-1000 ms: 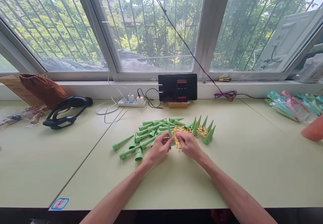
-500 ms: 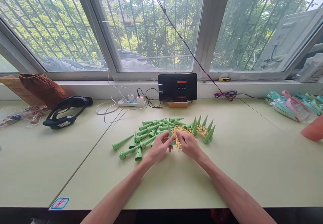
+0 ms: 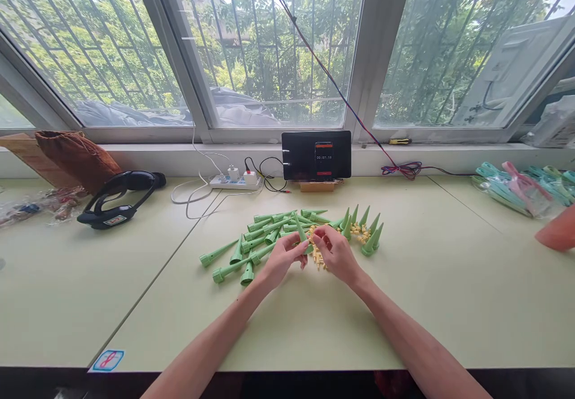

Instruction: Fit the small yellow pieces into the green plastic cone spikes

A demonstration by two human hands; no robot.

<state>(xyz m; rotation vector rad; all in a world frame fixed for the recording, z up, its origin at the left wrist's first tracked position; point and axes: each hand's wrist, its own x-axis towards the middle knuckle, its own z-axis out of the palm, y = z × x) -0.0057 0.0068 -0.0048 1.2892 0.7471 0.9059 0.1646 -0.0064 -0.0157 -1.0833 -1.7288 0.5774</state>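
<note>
Green plastic: a green cone spike stands tip-up between both hands, just below the middle of the frame and slightly above the tabletop.
Left grip: the left hand is closed around the spike's lower part, thumb and fingers wrapped on its wide end.
Right grip: the right hand has its fingertips pinched together just beside the spike. Whatever sits between them is too small to tell.
Handling: the spike looks light, stiff and smooth, so it would likely slip if taken near the sharp tip. The wide collar end gives the surest hold.
Yellow pieces: the small yellow pieces lie loose under and between the hands. They look tiny and light, easy to scatter, and best taken one at a time with the fingertips.
Pile at left: long green spikes lie crossed on their sides, touching one another.
Group at right: short green cones stand upright, close together.
Writing: the black tablet leans at the window sill and shows a timer that seems to read 00:07:18. A corner sticker at lower left carries a red mark I cannot read, and the label on the black headset is too small.
Elsewhere: a white power strip lies left of the tablet, and a bag of pastel clothes pegs sits at right.
</note>
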